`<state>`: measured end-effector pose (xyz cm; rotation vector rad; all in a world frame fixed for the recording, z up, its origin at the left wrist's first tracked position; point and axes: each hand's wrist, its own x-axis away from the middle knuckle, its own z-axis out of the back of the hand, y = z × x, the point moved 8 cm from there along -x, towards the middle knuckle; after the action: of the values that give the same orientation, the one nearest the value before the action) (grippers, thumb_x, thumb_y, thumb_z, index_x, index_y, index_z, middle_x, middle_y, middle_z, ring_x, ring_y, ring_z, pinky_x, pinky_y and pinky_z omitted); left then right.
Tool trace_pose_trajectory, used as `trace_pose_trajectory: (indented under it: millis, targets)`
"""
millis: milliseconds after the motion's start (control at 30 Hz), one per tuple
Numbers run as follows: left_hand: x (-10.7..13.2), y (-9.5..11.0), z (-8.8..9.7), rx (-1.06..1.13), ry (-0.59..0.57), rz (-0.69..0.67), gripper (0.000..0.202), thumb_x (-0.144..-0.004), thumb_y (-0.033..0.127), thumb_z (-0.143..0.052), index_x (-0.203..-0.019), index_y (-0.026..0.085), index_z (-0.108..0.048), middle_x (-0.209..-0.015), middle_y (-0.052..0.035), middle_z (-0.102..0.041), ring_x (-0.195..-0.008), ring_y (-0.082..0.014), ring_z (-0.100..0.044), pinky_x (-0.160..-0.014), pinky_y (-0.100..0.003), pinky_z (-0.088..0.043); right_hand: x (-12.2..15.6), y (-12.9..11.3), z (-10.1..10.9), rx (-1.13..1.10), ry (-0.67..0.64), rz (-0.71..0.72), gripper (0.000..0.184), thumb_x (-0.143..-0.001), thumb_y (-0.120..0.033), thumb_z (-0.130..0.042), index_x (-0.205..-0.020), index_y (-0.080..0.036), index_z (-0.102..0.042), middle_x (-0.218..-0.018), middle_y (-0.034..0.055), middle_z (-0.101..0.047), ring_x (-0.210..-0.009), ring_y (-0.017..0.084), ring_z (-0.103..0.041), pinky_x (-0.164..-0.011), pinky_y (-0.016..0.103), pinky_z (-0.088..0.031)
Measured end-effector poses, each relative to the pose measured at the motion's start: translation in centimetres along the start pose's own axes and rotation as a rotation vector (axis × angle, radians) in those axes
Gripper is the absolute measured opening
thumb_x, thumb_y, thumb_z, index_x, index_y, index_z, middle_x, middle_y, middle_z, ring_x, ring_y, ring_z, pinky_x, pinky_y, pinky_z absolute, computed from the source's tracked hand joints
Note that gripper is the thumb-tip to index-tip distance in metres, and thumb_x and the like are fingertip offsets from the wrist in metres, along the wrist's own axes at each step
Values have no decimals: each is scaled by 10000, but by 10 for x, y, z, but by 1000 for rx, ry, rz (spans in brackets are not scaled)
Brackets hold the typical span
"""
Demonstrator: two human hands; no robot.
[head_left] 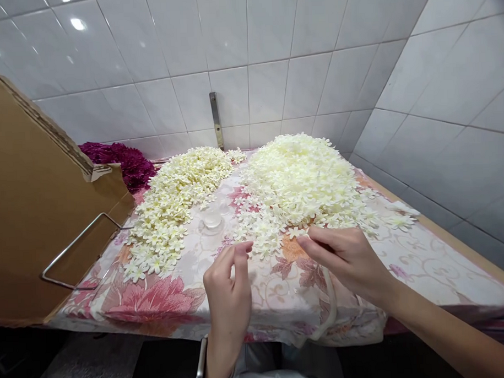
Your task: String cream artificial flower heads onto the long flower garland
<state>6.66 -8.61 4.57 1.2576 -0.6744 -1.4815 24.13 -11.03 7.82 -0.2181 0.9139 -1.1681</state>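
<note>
Left hand (228, 292): raised above the near edge of the table, thumb and forefinger pinched tip to tip, other fingers curled; whether anything sits in the pinch cannot be told
Right hand (351, 257): fingers stretched forward and low, tips touching the loose flowers (270, 238) at the near foot of the right heap (301, 176); whether it grips one cannot be told
Right heap: tall mound of small cream fabric flowers, towards the back right of the table, spilling forward to the fingertips
Left heap (178, 197): flatter band of the same cream flowers, running from the back wall to the near left, apart from both hands
Clear dish (212, 218): small and see-through, in the gap between the two heaps
Wrist band (201, 361): pale strap on the left wrist
Lettering: the cardboard box (33, 218) at the left shows a plain brown face; a wire handle (72, 245) lies against it
Purple flowers (122, 157): dark bunch behind the box, against the wall
Surface: tablecloth (156, 300) printed with pink and red blooms on pale ground, hanging over the front; a wooden table edge (464, 242) shows at the right
Room: glossy white tiled wall (313, 54) meeting in a corner at the back right, with a metal strip (216, 119) fixed upright above the table
</note>
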Motion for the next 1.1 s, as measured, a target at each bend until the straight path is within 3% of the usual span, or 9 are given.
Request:
trace_pose_trajectory:
  millis: [133,267,333,433,567,700,833,1000,1100]
  targets:
    - [-7,-11,12,-78,32,15,359,-900,393,-377,-884,189,-672,-855,-69,-694,-824,-215,-635,-726,-320,-479,-1,25,1,-224,20,-266,420,-898,-407,-436,-535,-196,-420,-496,-39,-393,-457,82,-396,-452,213,-354]
    - [-45,-23,41,-239,151,30,485,-803,430,-554,-1209,173,-489,-1248,-160,-536,-1095,-293,-542,-875,-424,-461,1,40,1,-380,20,-362,279,-818,-436,-572,-994,-251,-684,-996,52,-679,-850,180,-631,-716,297,-526]
    - [-73,-28,45,-320,99,8,711,-725,402,-658,-1321,162,-354,-1362,-194,-425,-1202,-329,-462,-976,-467,-383,-1,43,3,-380,18,-368,333,-803,-427,-596,-1095,-283,-666,-1124,53,-655,-993,217,-613,-805,345,-523]
    - [-108,-45,29,-322,-145,54,968,-603,398,-761,-1378,164,-231,-1404,-226,-374,-1261,-356,-406,-999,-476,-355,-8,44,1,-331,-36,-369,351,-789,-428,-614,-1104,-282,-667,-1144,63,-646,-1077,250,-579,-842,369,-511]
    - [-123,-62,11,-251,-228,118,860,-643,354,-736,-1335,124,-280,-1251,-214,-538,-1126,-314,-538,-911,-439,-431,-20,39,-4,-282,-79,-381,428,-812,-451,-576,-1197,-265,-603,-1252,77,-576,-1133,249,-544,-872,360,-490]
    - [-117,-45,-4,-231,-258,-73,598,-672,315,-717,-1190,165,-458,-1132,-127,-613,-1051,-258,-585,-874,-383,-456,-41,25,-11,-185,-123,-328,484,-878,-468,-451,-1288,-217,-506,-1140,112,-630,-922,213,-623,-763,367,-515]
    - [-106,-19,-24,-161,-402,-265,586,-647,285,-734,-1176,212,-495,-1085,-72,-644,-1030,-250,-596,-876,-366,-456,-74,8,-20,11,-155,-241,385,-856,-431,-508,-1137,-168,-526,-880,87,-693,-672,181,-621,-609,333,-507]
    - [-101,-11,-36,-32,-469,-359,546,-664,219,-697,-1178,213,-510,-1161,-91,-617,-1081,-270,-568,-918,-380,-430,-107,-19,-34,344,-196,84,224,-776,-266,-638,-978,-174,-604,-1014,104,-674,-911,247,-618,-724,365,-496]
    - [-101,-17,-37,9,-486,-374,572,-655,177,-689,-1197,216,-510,-1215,-101,-595,-1126,-282,-538,-959,-409,-399,-114,-22,-38,366,-213,144,150,-849,-203,-512,-916,-187,-645,-906,70,-705,-784,202,-647,-681,332,-500]
